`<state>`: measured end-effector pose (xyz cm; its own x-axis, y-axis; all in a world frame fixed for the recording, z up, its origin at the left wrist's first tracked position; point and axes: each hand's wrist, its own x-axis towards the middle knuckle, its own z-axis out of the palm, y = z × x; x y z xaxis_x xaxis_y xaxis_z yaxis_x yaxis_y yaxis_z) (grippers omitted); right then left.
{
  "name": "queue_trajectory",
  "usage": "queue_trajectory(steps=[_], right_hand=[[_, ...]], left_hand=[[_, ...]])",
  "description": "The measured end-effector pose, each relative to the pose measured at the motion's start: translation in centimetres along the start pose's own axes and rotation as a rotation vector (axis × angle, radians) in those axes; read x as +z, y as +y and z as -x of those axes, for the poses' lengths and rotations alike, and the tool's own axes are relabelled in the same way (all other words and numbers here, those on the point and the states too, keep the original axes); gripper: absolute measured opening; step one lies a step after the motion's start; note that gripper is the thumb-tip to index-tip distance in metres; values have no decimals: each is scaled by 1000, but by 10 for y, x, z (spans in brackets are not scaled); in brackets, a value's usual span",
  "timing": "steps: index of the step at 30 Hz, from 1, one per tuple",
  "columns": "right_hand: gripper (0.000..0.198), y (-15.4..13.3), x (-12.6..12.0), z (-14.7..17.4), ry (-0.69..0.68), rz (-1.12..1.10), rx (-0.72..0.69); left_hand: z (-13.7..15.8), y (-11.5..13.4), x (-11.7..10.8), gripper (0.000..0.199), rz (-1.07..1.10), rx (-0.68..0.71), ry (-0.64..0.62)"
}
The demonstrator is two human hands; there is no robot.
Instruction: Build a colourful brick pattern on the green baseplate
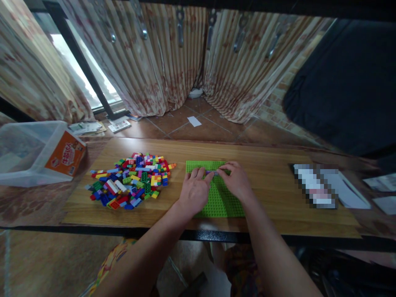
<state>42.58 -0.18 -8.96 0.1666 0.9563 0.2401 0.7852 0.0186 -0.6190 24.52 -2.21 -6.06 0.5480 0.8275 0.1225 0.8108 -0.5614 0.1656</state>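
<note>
A green studded baseplate (222,206) lies on the wooden tabletop in front of me. Over its upper part, small purple and greyish toy bricks (212,172) show between my fingertips, partly covered by them. My left hand (195,192) rests on the plate's left side, fingers bent and closed at the left end of these bricks. From the right, my right hand (235,178) pinches their other end between thumb and index finger. To the left of my left hand spreads a heap of mixed coloured toy bricks (133,180).
A clear plastic bin (31,165) with an orange label lies at the far left. Papers (120,124) are behind the table. On the right are a blurred-out object (315,185) and white sheets (355,192). Several metal hooks (180,27) hang before the curtains.
</note>
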Motion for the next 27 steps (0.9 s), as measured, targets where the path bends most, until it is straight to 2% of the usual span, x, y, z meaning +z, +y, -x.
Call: queue_trajectory(steps=[7, 18, 27], right_hand=[[12, -4, 3, -3, 9, -28, 124], [7, -10, 2, -7, -9, -22, 200], [11, -6, 7, 0, 31, -43, 140]], left_hand=[[-1, 2, 2, 43, -7, -11, -9], [-5, 7, -5, 46, 6, -54, -61], [-3, 9, 0, 47, -2, -64, -33]])
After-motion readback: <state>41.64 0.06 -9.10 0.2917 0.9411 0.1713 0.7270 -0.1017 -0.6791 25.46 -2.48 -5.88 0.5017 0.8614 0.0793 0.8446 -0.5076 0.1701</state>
